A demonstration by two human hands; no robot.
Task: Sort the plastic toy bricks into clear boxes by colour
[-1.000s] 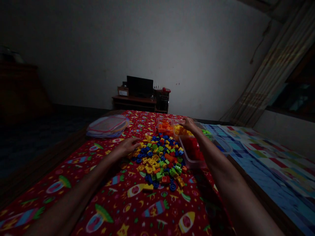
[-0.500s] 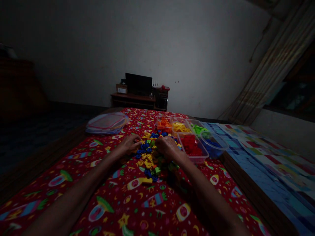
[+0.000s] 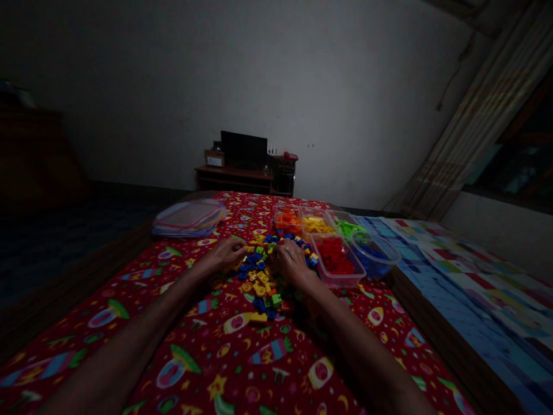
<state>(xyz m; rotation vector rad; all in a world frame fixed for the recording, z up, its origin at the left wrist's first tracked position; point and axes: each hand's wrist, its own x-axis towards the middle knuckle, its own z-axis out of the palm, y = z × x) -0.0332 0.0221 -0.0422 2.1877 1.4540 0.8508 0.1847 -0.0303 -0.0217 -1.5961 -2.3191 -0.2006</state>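
A heap of small plastic bricks (image 3: pixel 263 279), yellow, blue, green, orange and red, lies on a red patterned cloth (image 3: pixel 242 357). My left hand (image 3: pixel 227 255) rests on the heap's left edge, fingers curled over some bricks. My right hand (image 3: pixel 290 261) lies on the heap's right side, fingers bent down into the bricks. What either hand grips is hidden. Clear tubs stand to the right: red bricks (image 3: pixel 334 256), yellow bricks (image 3: pixel 317 224), orange bricks (image 3: pixel 288 219), green bricks (image 3: pixel 349 227) and a round blue-brick tub (image 3: pixel 375 253).
A stack of clear tub lids (image 3: pixel 189 217) lies at the back left of the cloth. A blue chequered mat (image 3: pixel 453 276) covers the floor to the right. A low desk with a dark screen (image 3: pixel 244 151) stands at the far wall. The room is dim.
My right hand came back from the yellow tub at the back right and settled on the brick heap. My left hand stayed at the heap's left edge. The view dipped slightly.
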